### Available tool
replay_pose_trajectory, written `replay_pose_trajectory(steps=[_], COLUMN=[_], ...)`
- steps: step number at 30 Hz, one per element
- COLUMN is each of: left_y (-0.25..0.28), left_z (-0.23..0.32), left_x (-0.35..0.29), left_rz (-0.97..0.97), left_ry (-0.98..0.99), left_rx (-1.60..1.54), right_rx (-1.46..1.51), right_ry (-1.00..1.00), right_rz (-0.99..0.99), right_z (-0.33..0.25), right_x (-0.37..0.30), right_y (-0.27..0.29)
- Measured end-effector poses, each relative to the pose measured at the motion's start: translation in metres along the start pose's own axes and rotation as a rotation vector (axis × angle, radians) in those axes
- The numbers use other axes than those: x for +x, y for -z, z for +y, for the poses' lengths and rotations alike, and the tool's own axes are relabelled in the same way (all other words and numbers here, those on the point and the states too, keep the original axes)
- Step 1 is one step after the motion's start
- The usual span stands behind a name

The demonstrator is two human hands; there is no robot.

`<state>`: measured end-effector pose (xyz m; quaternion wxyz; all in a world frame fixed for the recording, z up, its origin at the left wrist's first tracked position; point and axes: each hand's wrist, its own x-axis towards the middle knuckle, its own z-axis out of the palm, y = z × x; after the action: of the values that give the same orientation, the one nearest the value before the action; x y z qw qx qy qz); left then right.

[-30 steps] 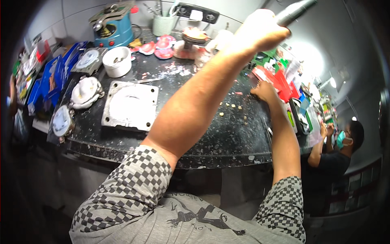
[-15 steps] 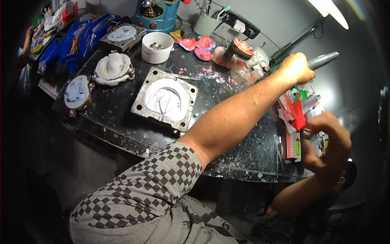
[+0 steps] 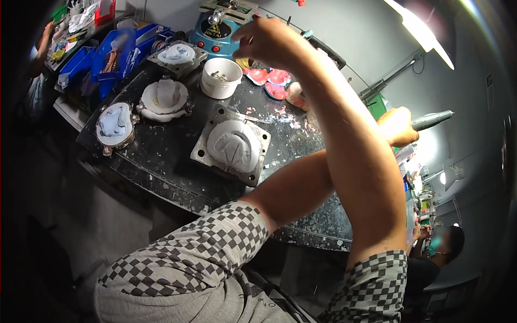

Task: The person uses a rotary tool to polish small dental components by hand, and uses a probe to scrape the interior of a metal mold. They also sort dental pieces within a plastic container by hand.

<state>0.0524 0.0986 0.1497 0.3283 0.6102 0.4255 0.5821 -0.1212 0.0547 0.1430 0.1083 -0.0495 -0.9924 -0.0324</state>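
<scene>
My left hand [image 3: 397, 127], reaching across to the right, is closed around a grey metal rotary handpiece [image 3: 434, 119] whose tapered tip points right. Over that arm crosses my right arm, stretched toward the back of the bench. Blurred slightly, my right hand [image 3: 267, 44] is in front of the blue machine [image 3: 218, 32], fingers curved and apart, with nothing seen in them. Below it on the bench stand a white tub [image 3: 221, 81] of small metal parts and several red and pink wax-like pieces [image 3: 276, 90]. A square metal flask half [image 3: 257, 175] filled with white plaster lies nearest me.
More plaster-filled flask parts [image 3: 164, 100] sit on the black bench [image 3: 161, 156] at left. Blue bins [image 3: 116, 54] stand behind them. A bright lamp [image 3: 423, 32] hangs at upper right. A masked person [image 3: 439, 253] sits at far right; another person's arm shows at far left.
My right hand has swung from the lower right up and left, over my left arm, to the blue machine. My left hand still grips the handpiece. The view has shifted somewhat.
</scene>
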Motion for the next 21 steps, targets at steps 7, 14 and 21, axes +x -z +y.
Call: replay_pose_trajectory(steps=[7,14,21], left_y=[-0.008,-0.051,-0.108], left_z=[-0.002,0.011,0.024], left_x=[-0.004,-0.024,-0.022], left_rz=[0.165,0.171,-0.010], left_ry=[-0.233,-0.774,-1.284], left_rx=[-0.093,0.249,0.596], right_rx=[0.205,1.430,1.759], right_ry=[-0.049,-0.346,-0.458], right_rz=[0.562,0.623,0.459], right_z=[-0.031,-0.038,-0.027], right_x=[-0.199,-0.416,-0.462], right_y=[0.122,0.128,0.080])
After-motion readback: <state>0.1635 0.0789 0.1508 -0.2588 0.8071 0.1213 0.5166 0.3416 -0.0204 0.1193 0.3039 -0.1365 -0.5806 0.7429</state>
